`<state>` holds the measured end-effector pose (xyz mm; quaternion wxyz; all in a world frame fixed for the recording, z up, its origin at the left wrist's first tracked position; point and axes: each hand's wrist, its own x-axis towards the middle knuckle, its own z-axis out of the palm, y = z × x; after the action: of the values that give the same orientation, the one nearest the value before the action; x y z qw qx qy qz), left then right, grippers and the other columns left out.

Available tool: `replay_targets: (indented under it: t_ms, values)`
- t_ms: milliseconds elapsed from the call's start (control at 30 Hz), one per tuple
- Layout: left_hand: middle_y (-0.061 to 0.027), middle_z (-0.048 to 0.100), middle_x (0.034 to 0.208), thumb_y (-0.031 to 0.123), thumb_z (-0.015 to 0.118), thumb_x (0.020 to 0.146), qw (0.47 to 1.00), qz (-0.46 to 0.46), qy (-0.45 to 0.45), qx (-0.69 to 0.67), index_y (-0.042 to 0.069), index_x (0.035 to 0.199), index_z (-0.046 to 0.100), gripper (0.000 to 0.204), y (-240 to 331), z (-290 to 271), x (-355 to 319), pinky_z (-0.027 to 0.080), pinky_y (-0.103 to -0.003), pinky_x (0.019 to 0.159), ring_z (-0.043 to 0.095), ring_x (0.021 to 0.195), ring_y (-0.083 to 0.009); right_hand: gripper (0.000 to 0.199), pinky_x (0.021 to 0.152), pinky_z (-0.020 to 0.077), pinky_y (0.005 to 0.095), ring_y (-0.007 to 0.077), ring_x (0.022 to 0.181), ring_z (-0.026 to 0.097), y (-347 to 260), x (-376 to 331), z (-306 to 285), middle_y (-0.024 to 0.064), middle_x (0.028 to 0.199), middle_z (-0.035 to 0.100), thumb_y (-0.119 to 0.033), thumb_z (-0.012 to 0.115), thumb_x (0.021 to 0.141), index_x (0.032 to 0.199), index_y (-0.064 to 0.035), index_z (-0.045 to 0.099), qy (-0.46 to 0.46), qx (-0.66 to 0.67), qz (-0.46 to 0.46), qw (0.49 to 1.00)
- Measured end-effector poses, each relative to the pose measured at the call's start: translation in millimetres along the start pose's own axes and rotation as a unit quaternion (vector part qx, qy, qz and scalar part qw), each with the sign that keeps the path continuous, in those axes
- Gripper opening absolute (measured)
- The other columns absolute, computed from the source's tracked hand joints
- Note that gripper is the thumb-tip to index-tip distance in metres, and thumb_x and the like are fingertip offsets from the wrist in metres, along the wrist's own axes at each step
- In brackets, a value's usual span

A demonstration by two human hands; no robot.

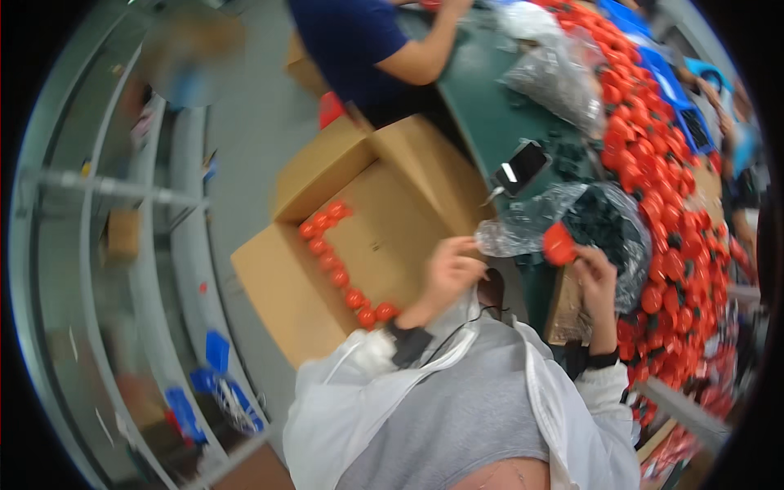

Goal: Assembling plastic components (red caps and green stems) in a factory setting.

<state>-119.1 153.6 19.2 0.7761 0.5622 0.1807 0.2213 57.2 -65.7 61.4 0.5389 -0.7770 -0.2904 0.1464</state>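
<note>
Hands raised close together: right hand (594, 273) pinches a small red plastic cap (559, 243), just left of its fingertips; left hand (451, 273), loosely curled, grips crinkled clear plastic bag (523, 229) beside it.

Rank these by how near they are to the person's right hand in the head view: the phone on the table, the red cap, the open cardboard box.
From the right hand:
1. Red cap, at its fingertips.
2. Phone, up the green table.
3. Open cardboard box, off to the left beside the table.
</note>
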Motion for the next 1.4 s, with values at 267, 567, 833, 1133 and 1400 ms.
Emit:
replay_targets:
  t_ms: [267,567,833,1133,1400]
  values:
    - [-0.0169,0.060,0.097,0.027,0.056,0.080,0.548,-0.358,0.298,0.695,0.002,0.098,0.054,0.031,-167.2,-292.1,-64.5,0.044,-0.031,0.074,0.056,0.092,-0.0272,0.033,0.069,0.0439,0.0233,0.0128,0.078,0.057,43.2,16.6,-86.6,0.0063,0.092,0.061,-0.010,0.064,0.075,0.106,0.0007,0.058,0.280,-0.181,-0.011,0.943]
    - [-0.0144,0.060,0.099,0.030,0.056,0.079,0.582,-0.341,0.044,0.737,0.002,0.102,0.054,0.036,-202.5,-313.1,-53.2,0.044,-0.033,0.077,0.055,0.094,-0.0285,0.009,0.067,0.0441,0.0413,0.0339,0.080,0.054,78.2,-71.4,15.8,0.0139,0.082,0.054,-0.012,0.055,0.076,0.082,-0.0045,0.055,0.093,-0.371,0.162,0.909]
    - [-0.0124,0.060,0.097,0.036,0.051,0.081,0.674,-0.188,0.338,0.629,0.003,0.108,0.050,0.043,-222.6,-328.6,-113.3,0.044,-0.032,0.080,0.056,0.093,-0.0275,0.010,0.059,0.0475,0.0318,0.0249,0.065,0.060,95.2,-63.1,3.4,0.0138,0.069,0.059,-0.003,0.060,0.069,0.077,0.0007,0.057,0.131,-0.244,0.127,0.952]
    - [-0.0111,0.058,0.093,0.051,0.044,0.083,0.901,-0.332,0.200,-0.194,0.009,0.121,0.044,0.057,-16.5,-139.0,-26.2,0.044,-0.027,0.051,0.055,0.067,-0.0221,0.013,0.059,0.0482,0.0338,0.0255,0.067,0.060,91.6,-79.8,-4.6,0.0116,0.073,0.059,-0.008,0.060,0.070,0.082,-0.0021,0.059,0.150,-0.253,0.173,0.940]
    - [-0.0148,0.056,0.103,0.039,0.044,0.083,0.950,-0.278,-0.082,-0.114,0.005,0.118,0.044,0.049,19.2,-28.8,0.0,0.050,-0.039,0.074,0.057,0.092,-0.0287,0.012,0.066,0.0467,0.0414,0.0313,0.076,0.057,89.9,-53.2,23.2,0.0118,0.079,0.053,-0.015,0.059,0.072,0.082,-0.0081,0.059,0.137,-0.318,0.097,0.933]
